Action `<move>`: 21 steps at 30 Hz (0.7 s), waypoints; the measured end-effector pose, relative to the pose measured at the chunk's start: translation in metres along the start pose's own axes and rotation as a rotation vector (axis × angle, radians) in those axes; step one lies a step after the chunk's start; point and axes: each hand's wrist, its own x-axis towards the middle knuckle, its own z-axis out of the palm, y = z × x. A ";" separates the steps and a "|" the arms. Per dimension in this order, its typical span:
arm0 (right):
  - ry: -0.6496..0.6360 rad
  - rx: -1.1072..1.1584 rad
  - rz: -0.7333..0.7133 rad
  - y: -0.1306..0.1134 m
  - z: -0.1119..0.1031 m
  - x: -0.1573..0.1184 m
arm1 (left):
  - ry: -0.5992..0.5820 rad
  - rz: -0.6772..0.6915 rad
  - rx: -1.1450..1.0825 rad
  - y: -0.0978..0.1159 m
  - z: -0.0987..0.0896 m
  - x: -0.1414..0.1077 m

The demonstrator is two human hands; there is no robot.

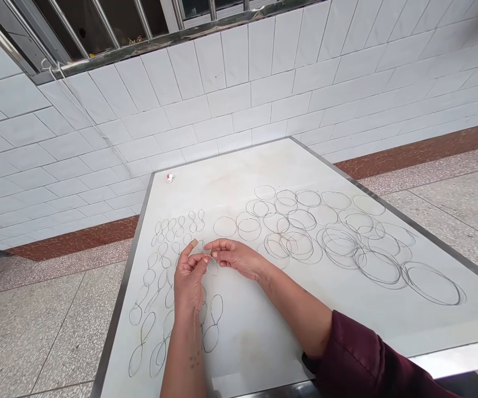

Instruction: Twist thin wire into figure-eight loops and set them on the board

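Note:
Both my hands meet over the left part of the white table [239,182], pinching one thin wire loop [213,269] between them. My left hand [189,271] grips it with thumb and fingertips; one finger has a tan wrap on its tip. My right hand [234,257] comes in from the right, its fingers closed on the same wire where it crosses. Around and beneath my left arm lie several figure-eight wire pieces [217,308]. To the right of my hands spread several round wire rings [431,283], many overlapping.
A small white and red object [170,178] sits near the table's far left corner. Metal edging [123,298] runs round the tabletop. Beyond stands a white tiled wall [222,105] with a barred window [110,27] and a hanging cord [93,124]. Speckled floor [48,326] shows on both sides.

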 end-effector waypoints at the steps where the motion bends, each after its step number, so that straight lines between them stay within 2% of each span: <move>1: -0.011 0.007 -0.007 -0.001 0.000 -0.001 | 0.009 0.004 0.000 0.000 0.000 0.000; 3: -0.022 -0.006 -0.012 -0.004 0.001 -0.002 | 0.019 0.018 0.011 0.000 0.001 -0.001; 9: 0.072 -0.221 -0.078 -0.002 0.002 -0.002 | 0.014 0.060 0.102 0.004 0.007 -0.005; 14: 0.069 -0.243 -0.116 -0.001 0.002 0.000 | 0.009 0.035 0.126 0.003 0.006 -0.005; 21: 0.162 -0.301 -0.092 -0.002 0.000 0.000 | -0.007 0.034 0.105 0.002 0.004 -0.005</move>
